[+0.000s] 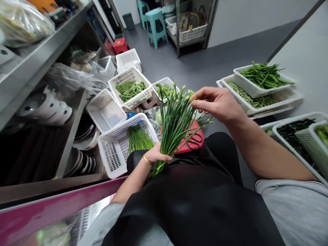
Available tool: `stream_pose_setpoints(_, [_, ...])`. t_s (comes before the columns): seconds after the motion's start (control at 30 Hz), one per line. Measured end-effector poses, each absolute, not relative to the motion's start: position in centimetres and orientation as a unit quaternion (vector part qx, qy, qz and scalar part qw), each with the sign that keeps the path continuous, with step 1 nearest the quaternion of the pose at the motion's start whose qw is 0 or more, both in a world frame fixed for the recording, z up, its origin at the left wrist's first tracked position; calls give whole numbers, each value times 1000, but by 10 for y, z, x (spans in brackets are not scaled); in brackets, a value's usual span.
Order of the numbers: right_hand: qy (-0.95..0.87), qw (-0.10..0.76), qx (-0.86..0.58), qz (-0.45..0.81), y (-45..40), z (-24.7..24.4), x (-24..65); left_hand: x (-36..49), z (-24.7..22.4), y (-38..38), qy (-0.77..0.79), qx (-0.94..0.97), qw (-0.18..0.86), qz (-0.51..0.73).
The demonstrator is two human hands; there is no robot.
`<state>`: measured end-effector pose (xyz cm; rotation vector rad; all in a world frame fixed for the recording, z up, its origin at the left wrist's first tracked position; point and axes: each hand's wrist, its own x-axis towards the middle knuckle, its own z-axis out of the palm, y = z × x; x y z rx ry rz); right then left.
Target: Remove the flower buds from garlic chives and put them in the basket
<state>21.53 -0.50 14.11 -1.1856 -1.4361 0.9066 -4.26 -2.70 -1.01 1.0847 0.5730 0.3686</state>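
Note:
My left hand (159, 153) is closed round the lower stems of a bunch of flowering garlic chives (173, 124), held upright and fanned out above my lap. At the right side of the bunch, my right hand (215, 102) pinches the budded tip of a chive stem between thumb and fingers. Behind the stems is a red stool top (191, 138) with black-handled scissors (196, 140) on it, partly hidden. To the left, more green stems (139, 138) lie in a white plastic basket (112, 164).
White baskets of green beans (132, 89) and a smaller basket (166, 82) stand ahead. On the right are stacked baskets with green peppers (263, 76) and beans, plus dark greens (294, 136). A metal shelf (43, 51) runs along the left. Turquoise stools (155, 25) stand farther back.

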Motion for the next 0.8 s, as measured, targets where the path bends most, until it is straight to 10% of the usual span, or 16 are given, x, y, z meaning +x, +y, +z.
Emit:
stream_pose_setpoints(0.13, [-549, 571, -525, 312, -13, 137, 226, -44, -12, -26, 263, 506, 800, 188])
stream_pose_setpoints(0.43, [-714, 249, -537, 373, 3, 104, 218, -42, -9, -26, 296, 528, 777, 175])
stream_pose_setpoints(0.8, [-698, 393, -558, 218, 8, 121, 218, -44, -12, -27, 274, 496, 803, 185])
